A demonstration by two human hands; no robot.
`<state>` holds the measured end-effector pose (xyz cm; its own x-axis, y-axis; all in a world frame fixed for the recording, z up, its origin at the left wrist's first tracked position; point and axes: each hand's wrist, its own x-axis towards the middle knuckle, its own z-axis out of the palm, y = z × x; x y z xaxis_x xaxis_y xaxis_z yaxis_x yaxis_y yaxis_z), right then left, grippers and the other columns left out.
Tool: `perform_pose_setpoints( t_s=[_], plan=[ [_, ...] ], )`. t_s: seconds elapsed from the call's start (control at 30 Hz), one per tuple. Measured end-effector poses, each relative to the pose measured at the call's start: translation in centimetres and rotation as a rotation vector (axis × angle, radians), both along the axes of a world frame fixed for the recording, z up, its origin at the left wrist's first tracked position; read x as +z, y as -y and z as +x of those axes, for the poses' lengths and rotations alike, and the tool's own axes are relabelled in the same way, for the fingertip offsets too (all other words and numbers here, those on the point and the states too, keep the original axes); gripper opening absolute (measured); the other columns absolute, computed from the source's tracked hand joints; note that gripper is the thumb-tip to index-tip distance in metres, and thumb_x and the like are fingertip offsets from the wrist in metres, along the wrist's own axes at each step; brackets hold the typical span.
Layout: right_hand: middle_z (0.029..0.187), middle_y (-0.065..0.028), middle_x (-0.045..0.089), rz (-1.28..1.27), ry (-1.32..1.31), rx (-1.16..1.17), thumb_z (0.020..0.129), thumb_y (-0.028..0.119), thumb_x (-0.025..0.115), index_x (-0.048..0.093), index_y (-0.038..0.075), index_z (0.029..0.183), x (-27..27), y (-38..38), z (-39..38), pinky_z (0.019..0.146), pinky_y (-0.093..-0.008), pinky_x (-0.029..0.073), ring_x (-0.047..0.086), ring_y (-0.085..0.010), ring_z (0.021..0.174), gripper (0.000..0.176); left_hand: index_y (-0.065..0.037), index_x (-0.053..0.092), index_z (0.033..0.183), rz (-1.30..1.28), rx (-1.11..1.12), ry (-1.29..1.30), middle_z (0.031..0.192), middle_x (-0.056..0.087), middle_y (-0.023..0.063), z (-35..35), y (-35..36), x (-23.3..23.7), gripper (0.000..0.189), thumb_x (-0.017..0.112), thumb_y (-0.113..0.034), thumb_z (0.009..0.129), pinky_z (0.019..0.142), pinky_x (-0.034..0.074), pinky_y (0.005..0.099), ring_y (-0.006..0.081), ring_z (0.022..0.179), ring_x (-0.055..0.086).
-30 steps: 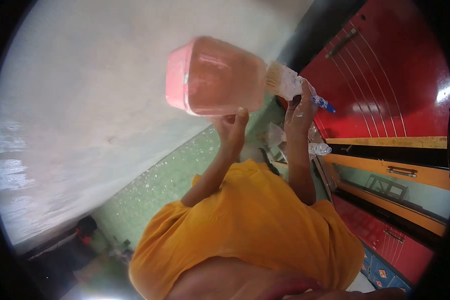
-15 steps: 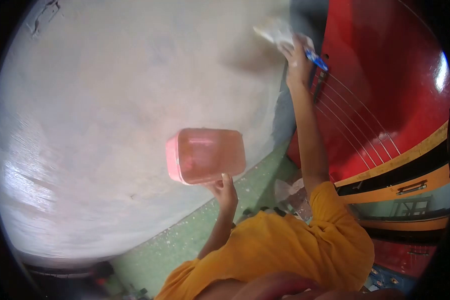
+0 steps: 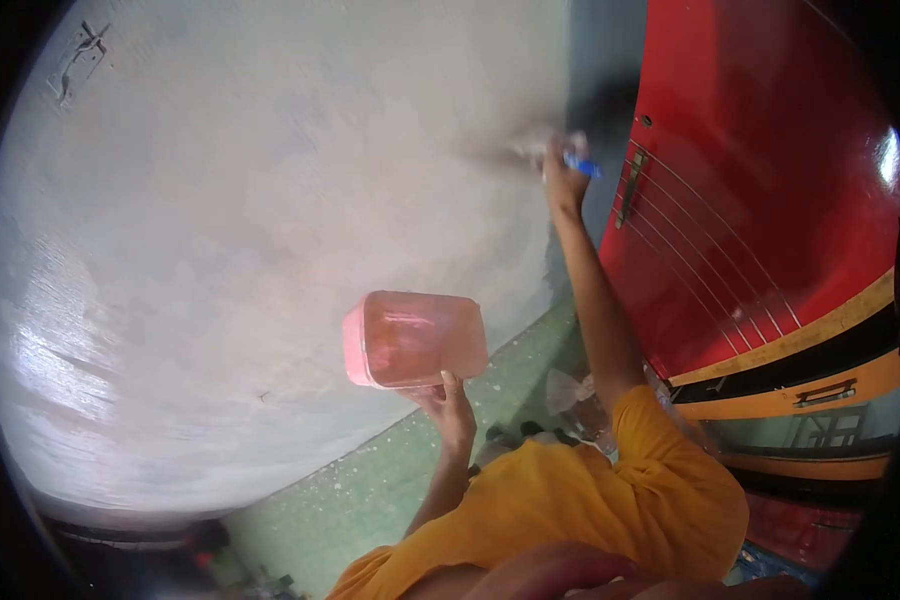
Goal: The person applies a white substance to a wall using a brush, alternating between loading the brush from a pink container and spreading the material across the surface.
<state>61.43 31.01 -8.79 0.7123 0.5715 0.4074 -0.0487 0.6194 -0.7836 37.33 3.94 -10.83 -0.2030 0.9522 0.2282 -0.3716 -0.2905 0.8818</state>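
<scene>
My left hand grips a pink plastic tub by its near edge, thumb on the rim and fingers underneath. The tub is tilted so that its inside faces me, in front of the pale wall. Higher up and to the right, my right hand is closed around a paintbrush with a blue handle. Its whitish head is smeared by motion and overlaps the wall near the grey strip at its right side.
A glossy red cabinet door with a metal handle stands close on the right, above orange-edged drawers. Below is a green speckled floor, with a clear plastic bag near my feet. A metal fitting sits on the wall, upper left.
My right hand with the paintbrush has moved down and slightly left along the wall. The tub in my left hand sits a little lower in view.
</scene>
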Motion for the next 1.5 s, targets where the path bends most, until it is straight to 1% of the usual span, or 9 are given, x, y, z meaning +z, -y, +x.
perform_pose_setpoints(
  t_s=[0.1, 0.27, 0.63, 0.73, 0.93, 1.03, 1.23, 1.33, 1.5],
  plan=[
    [0.073, -0.0175, 0.064, 0.028, 0.350, -0.412, 0.078, 0.025, 0.064, 0.061, 0.001, 0.085, 13.6, 0.3, 0.8, 0.062, -0.0382, 0.049, 0.064, -0.0280, 0.070, 0.025, -0.027, -0.006, 0.142, 0.027, 0.037, 0.004, 0.144, 0.015, 0.0093, 0.2, 0.0, -0.6, 0.077, 0.054, -0.021, 0.094, 0.102, 0.033, 0.0491, 0.0250, 0.131, 0.026],
    [0.074, -0.0056, 0.059, 0.348, 0.202, -0.060, 0.089, 0.019, 0.057, 0.059, 0.004, 0.091, 27.4, -2.9, 3.5, 0.056, -0.0292, 0.044, 0.056, -0.0148, 0.065, 0.015, -0.026, -0.004, 0.141, 0.047, 0.033, 0.019, 0.145, 0.015, 0.0097, 0.5, 0.0, -0.3, 0.074, 0.053, -0.019, 0.094, 0.101, 0.034, 0.0484, 0.0243, 0.130, 0.027],
    [0.075, -0.0034, 0.057, 0.099, -0.256, 0.154, 0.089, 0.011, 0.059, 0.047, 0.003, 0.095, -4.6, 1.4, -4.3, 0.051, -0.0260, 0.044, 0.055, -0.0100, 0.061, 0.016, -0.023, -0.003, 0.141, 0.016, 0.052, 0.006, 0.143, 0.016, 0.0106, 0.5, 0.5, 0.1, 0.073, 0.053, -0.021, 0.094, 0.099, 0.037, 0.0467, 0.0248, 0.127, 0.030],
    [0.076, -0.0044, 0.057, -0.203, -0.091, 0.060, 0.087, 0.012, 0.060, 0.046, 0.003, 0.090, -2.6, 2.0, -3.2, 0.051, -0.0267, 0.045, 0.055, -0.0100, 0.060, 0.017, -0.024, -0.004, 0.141, 0.019, 0.048, 0.011, 0.143, 0.015, 0.0111, 0.2, 0.6, -0.2, 0.075, 0.053, -0.022, 0.094, 0.099, 0.036, 0.0474, 0.0252, 0.127, 0.029],
    [0.074, -0.0041, 0.058, 0.295, 0.244, -0.214, 0.087, 0.018, 0.061, 0.054, 0.002, 0.090, 21.1, -2.1, 0.1, 0.056, -0.0283, 0.045, 0.056, -0.0139, 0.065, 0.018, -0.025, -0.007, 0.142, 0.013, 0.068, 0.025, 0.145, 0.012, 0.0110, -0.6, 0.9, -0.6, 0.079, 0.055, -0.023, 0.093, 0.101, 0.034, 0.0496, 0.0262, 0.131, 0.025],
    [0.078, -0.0029, 0.057, 0.368, 0.127, -0.069, 0.090, 0.019, 0.059, 0.055, 0.003, 0.091, 24.4, -3.2, -0.1, 0.060, -0.0270, 0.043, 0.053, -0.0115, 0.069, 0.016, -0.025, -0.008, 0.143, 0.028, 0.076, 0.035, 0.145, 0.011, 0.0106, -1.8, 1.1, -0.1, 0.081, 0.056, -0.023, 0.092, 0.102, 0.034, 0.0508, 0.0266, 0.132, 0.024],
    [0.096, -0.0091, 0.056, 0.324, -0.303, 0.075, 0.087, 0.014, 0.063, 0.042, 0.004, 0.115, 4.6, -1.2, -5.2, 0.060, -0.0281, 0.051, 0.059, -0.0166, 0.081, 0.036, -0.024, -0.007, 0.142, 0.023, 0.121, 0.019, 0.146, 0.010, 0.0102, -3.5, 1.9, 0.2, 0.082, 0.057, -0.022, 0.092, 0.102, 0.033, 0.0516, 0.0264, 0.132, 0.022],
    [0.082, -0.0054, 0.057, 0.010, -0.284, 0.113, 0.088, 0.011, 0.060, 0.044, 0.003, 0.114, -4.6, 1.7, -7.0, 0.054, -0.0238, 0.046, 0.057, -0.0107, 0.067, 0.031, -0.024, -0.006, 0.142, 0.001, 0.103, -0.008, 0.145, 0.010, 0.0103, -5.0, 2.1, 0.2, 0.080, 0.057, -0.022, 0.092, 0.103, 0.032, 0.0520, 0.0263, 0.133, 0.022],
    [0.075, -0.0046, 0.055, -0.049, -0.082, 0.100, 0.085, 0.010, 0.060, 0.045, 0.003, 0.108, 1.2, 2.7, -6.3, 0.050, -0.0255, 0.044, 0.055, -0.0110, 0.062, 0.028, -0.024, -0.004, 0.142, 0.005, 0.073, 0.022, 0.145, 0.011, 0.0098, -6.0, 2.4, 0.5, 0.079, 0.057, -0.023, 0.092, 0.102, 0.032, 0.0527, 0.0262, 0.132, 0.022]
  ],
)
